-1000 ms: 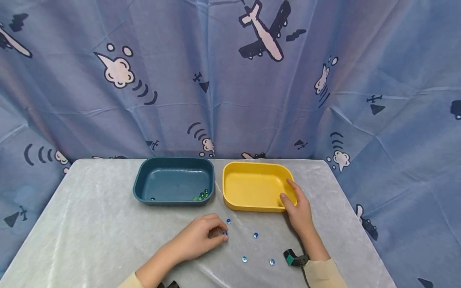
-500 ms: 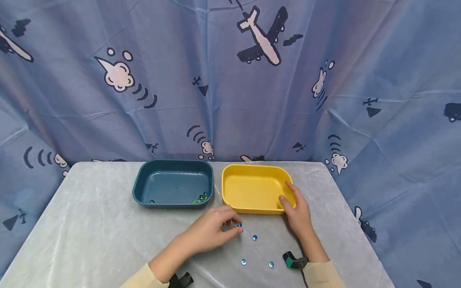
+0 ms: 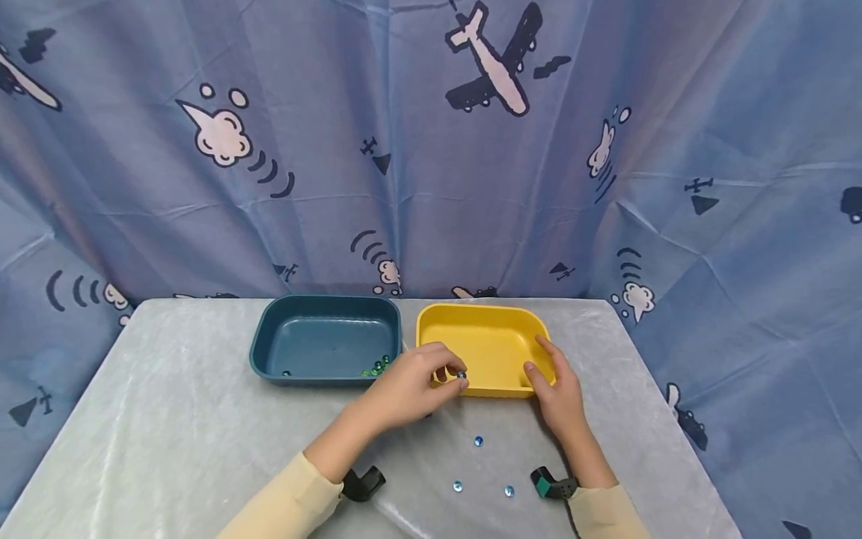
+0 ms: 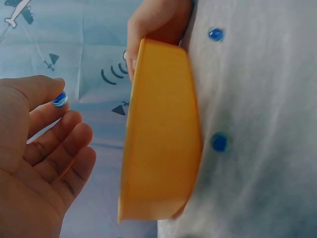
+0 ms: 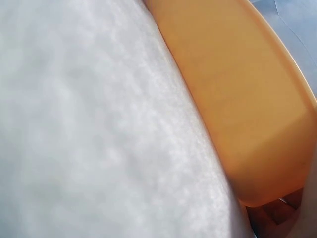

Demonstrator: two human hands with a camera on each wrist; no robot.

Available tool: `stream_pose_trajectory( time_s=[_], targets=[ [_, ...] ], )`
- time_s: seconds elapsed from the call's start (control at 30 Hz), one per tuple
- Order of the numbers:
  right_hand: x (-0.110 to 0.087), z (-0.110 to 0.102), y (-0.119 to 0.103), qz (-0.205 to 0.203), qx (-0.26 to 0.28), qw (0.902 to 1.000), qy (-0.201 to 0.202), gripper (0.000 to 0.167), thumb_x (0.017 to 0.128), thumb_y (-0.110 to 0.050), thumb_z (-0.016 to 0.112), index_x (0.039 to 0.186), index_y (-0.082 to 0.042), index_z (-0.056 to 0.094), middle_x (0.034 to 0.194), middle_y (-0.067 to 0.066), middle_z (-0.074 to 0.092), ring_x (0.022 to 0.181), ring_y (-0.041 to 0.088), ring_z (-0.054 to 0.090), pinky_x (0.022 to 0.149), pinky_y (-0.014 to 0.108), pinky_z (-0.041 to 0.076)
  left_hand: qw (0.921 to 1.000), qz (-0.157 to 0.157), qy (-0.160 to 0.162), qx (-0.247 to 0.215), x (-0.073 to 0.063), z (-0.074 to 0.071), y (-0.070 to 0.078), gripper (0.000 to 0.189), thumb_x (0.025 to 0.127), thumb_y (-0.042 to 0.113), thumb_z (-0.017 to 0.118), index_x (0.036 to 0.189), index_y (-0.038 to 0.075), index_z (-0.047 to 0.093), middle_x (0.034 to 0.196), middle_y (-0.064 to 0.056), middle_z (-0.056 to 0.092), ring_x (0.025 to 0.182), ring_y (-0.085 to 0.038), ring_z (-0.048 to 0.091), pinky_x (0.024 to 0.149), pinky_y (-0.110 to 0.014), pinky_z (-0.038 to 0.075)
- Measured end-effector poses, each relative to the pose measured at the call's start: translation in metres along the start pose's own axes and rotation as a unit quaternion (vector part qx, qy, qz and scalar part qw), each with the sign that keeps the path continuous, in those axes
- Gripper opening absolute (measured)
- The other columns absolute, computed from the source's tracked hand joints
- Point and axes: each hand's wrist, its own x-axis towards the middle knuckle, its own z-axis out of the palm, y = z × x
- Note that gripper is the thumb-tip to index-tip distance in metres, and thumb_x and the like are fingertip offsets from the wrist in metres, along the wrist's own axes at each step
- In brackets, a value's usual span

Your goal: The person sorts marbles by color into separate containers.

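Observation:
In the head view, my left hand (image 3: 411, 385) pinches a small blue glass bead (image 3: 461, 375) between thumb and forefinger. It is over the near left part of a yellow tray (image 3: 491, 340). The left wrist view shows the bead (image 4: 60, 100) at the fingertips, above the tray's rim level, with the other fingers loosely bent. My right hand (image 3: 561, 393) grips the tray's near right corner, thumb on the inner side. Between tray and person lie loose blue beads (image 3: 479, 442) on the cloth; one is mostly hidden under my left hand.
A dark teal tray (image 3: 323, 348) stands left of the yellow one, with several green beads (image 3: 377, 367) in its near right corner and one near left. Grey-white cloth (image 3: 202, 449) covers the table. A blue printed curtain (image 3: 303, 224) hangs behind.
My left hand has carried the blue bead up and to the right, from the cloth to over the yellow tray. The right hand has stayed on the tray.

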Motion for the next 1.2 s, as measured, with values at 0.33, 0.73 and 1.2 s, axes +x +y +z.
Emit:
stream_pose_trajectory(
  time_s=[0.33,0.73,1.2],
  targets=[
    [0.000,0.001,0.001,0.001,0.001,1.0000,-0.001,0.059,0.111,-0.029,0.062,0.166,-0.011,0.047,0.171,0.018,0.041,0.159,0.040,0.034,0.130,0.064,0.025,0.9998,-0.016,0.005,0.012,0.018,-0.008,-0.004,0.016,0.105,0.024,0.077,0.116,0.013,0.079,0.105,0.003,0.072,0.093,-0.012,0.065,0.082,-0.026,0.058],
    [0.001,0.001,0.002,-0.003,0.005,1.0000,0.002,0.058,0.111,-0.026,0.062,0.165,-0.010,0.047,0.171,0.018,0.042,0.159,0.040,0.035,0.130,0.063,0.025,0.9991,-0.035,-0.006,0.025,0.034,-0.008,-0.013,0.017,0.105,0.023,0.077,0.117,0.011,0.079,0.107,0.001,0.072,0.095,-0.018,0.067,0.082,-0.027,0.057],
    [0.000,0.001,0.001,0.003,0.013,0.9999,0.001,0.058,0.111,-0.027,0.062,0.165,-0.011,0.048,0.171,0.018,0.042,0.159,0.040,0.036,0.130,0.064,0.025,0.9973,-0.063,-0.024,0.031,0.038,-0.007,-0.024,0.021,0.106,0.025,0.077,0.120,0.009,0.080,0.107,-0.001,0.072,0.096,-0.018,0.067,0.083,-0.027,0.058]
  ],
)
